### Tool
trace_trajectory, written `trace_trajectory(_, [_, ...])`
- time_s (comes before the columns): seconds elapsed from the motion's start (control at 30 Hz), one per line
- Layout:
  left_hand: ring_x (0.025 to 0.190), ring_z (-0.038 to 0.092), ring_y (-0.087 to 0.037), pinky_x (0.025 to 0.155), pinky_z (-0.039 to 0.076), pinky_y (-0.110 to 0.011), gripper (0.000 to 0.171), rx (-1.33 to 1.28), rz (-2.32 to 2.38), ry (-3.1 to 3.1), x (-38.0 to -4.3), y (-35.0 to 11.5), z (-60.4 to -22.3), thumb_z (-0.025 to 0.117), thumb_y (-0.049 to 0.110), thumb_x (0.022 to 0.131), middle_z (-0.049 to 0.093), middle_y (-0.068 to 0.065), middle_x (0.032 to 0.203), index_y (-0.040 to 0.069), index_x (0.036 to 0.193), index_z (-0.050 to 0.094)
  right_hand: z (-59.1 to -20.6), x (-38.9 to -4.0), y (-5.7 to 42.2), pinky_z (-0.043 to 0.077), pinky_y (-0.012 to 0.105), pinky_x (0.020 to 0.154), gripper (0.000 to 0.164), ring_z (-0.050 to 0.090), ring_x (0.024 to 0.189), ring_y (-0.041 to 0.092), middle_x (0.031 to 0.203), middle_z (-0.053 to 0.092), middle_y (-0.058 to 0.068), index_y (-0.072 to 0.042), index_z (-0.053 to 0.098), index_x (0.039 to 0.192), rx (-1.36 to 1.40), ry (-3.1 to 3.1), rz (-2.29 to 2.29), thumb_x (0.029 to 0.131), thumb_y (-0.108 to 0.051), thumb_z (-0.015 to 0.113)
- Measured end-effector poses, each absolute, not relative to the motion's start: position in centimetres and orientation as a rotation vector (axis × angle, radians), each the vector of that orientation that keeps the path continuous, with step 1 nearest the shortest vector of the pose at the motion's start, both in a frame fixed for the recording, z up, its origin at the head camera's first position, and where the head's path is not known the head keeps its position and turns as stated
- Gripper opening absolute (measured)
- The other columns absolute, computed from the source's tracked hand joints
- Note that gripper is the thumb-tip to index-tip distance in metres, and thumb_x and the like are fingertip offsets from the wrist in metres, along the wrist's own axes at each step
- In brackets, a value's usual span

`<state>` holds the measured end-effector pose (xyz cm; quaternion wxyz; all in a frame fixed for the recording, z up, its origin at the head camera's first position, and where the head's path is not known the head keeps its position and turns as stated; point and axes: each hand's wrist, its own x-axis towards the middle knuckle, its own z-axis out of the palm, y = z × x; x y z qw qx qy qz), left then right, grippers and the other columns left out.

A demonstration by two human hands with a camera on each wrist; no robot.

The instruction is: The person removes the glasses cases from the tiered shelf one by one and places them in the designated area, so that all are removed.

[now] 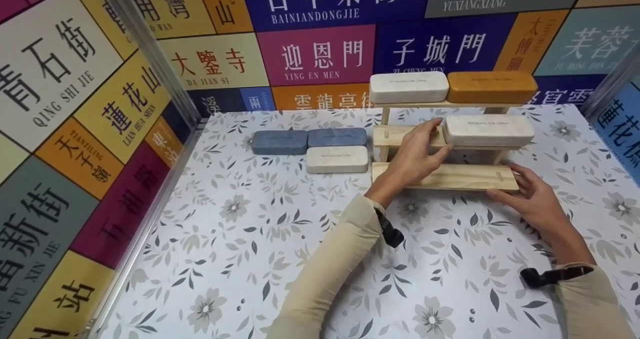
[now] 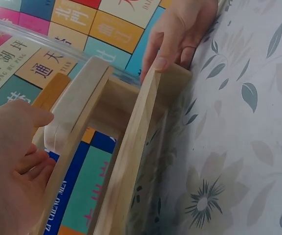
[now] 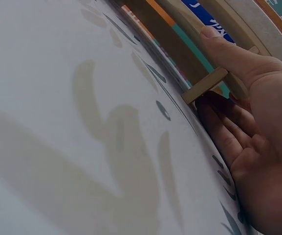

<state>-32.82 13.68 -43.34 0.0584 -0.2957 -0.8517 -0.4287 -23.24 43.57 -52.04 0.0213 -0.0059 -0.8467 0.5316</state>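
Note:
A three-tier wooden display rack (image 1: 450, 176) stands on the table. On its middle tier lies a white glasses case (image 1: 490, 130). My left hand (image 1: 417, 151) is at this case's left end, fingers over the shelf and thumb near its front edge. The left wrist view shows the fingertips right at the end of the white case (image 2: 77, 105). With my right hand (image 1: 537, 199) I grip the right end of the lowest tier, thumb at the front edge. In the right wrist view the fingers (image 3: 228, 127) go behind the rack's wooden end piece (image 3: 205, 87).
The top tier bears another white case (image 1: 409, 87) and an orange case (image 1: 492, 87). Left of the rack lie two blue cases (image 1: 280, 142) and a white case (image 1: 336, 160) on the floral tablecloth (image 1: 240, 259). Colourful sign-covered panels (image 1: 315, 54) stand behind and at the left.

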Motion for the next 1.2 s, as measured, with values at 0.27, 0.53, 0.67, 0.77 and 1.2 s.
trace_trajectory(0.27, [0.149,0.054,-0.016,0.129,0.035,-0.018,0.077,-0.726,-1.203,-2.698,-32.6,15.6,-43.0,0.075,0.033,0.104,0.057,-0.005,0.162,0.008,0.167,0.039,-52.0,-23.1,43.4,0.050,0.003,0.094,0.090,0.059,0.121,-0.018,0.147,0.056,-0.021,-0.013,0.025,0.173,-0.032,-2.603,1.678,0.102,-0.023,0.079])
trace_trajectory(0.53, [0.148,0.052,-0.013,0.127,0.036,-0.018,0.075,-0.585,-1.151,-2.701,-32.0,17.6,-43.1,0.074,0.038,0.103,0.057,0.002,0.162,0.012,0.166,0.042,-51.9,-23.1,43.4,0.051,0.003,0.095,0.089,0.061,0.120,-0.017,0.142,0.058,-0.025,-0.010,0.027,0.172,-0.038,-2.585,1.681,0.101,-0.021,0.079])
trace_trajectory(0.67, [0.142,0.057,-0.013,0.123,0.041,-0.020,0.068,-0.517,-1.099,-2.674,-31.9,18.0,-43.5,0.072,0.040,0.105,0.063,0.003,0.155,0.013,0.162,0.048,-51.9,-23.1,43.3,0.051,0.003,0.095,0.090,0.061,0.119,-0.016,0.144,0.057,-0.023,-0.010,0.026,0.172,-0.040,-2.597,1.676,0.101,-0.023,0.079])
trace_trajectory(0.77, [0.140,0.056,-0.012,0.122,0.043,-0.021,0.069,-0.470,-1.068,-2.669,-31.7,18.2,-43.7,0.071,0.046,0.104,0.064,0.003,0.154,0.015,0.162,0.049,-51.8,-23.2,43.3,0.051,0.003,0.095,0.090,0.060,0.119,-0.017,0.150,0.057,-0.017,-0.011,0.025,0.173,-0.041,-2.613,1.668,0.102,-0.025,0.079])
trace_trajectory(1.2, [0.137,0.057,-0.010,0.121,0.041,-0.020,0.074,-0.411,-1.068,-2.659,-31.7,18.5,-44.0,0.081,0.050,0.097,0.066,0.007,0.150,0.021,0.158,0.053,-52.0,-23.2,43.2,0.051,0.003,0.095,0.091,0.059,0.121,-0.017,0.155,0.057,-0.011,-0.011,0.024,0.173,-0.032,-2.601,1.672,0.101,-0.024,0.079])
